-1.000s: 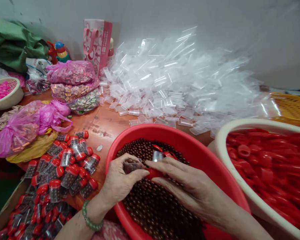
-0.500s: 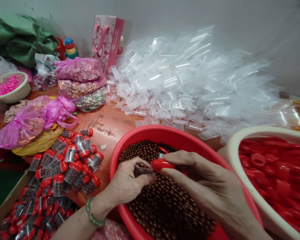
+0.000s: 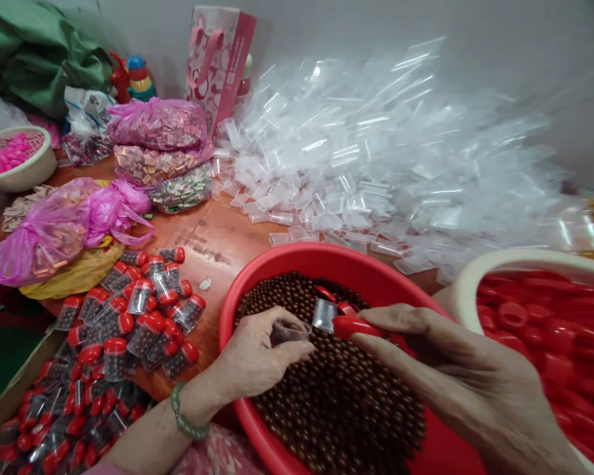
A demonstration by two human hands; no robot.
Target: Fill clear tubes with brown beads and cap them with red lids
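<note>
A tube (image 3: 291, 328) is grasped by the left hand (image 3: 255, 353), pinched between curled fingers and thumb, its open mouth turned toward the right fingers; how full it is cannot be told. A red piece (image 3: 354, 325) is gripped by the right hand (image 3: 465, 369), between thumb and fingertips, its free end pointed toward the left hand.

Half a second ago, the red piece was held right against the left fingertips; now it has been drawn away to the right, and a clear gap is shown between the two. The tube is thus left uncovered, and by this it is judged to be unclosed at this moment. With the right fingers moved aside, a loose tube (image 3: 323, 316) is more fully exposed, lying just beyond the tip of the red piece, beside small red parts (image 3: 346, 307).

Beads (image 3: 346, 396) are spread below both hands, within a red basin (image 3: 386, 284). To the left of the left fingers, filled jars (image 3: 113, 359) with red caps are heaped. Beyond both hands, clear tubes (image 3: 336, 158) are piled. To the right of the right fingertips, more red pieces (image 3: 534, 316) are held in a white basin (image 3: 465, 293).
</note>
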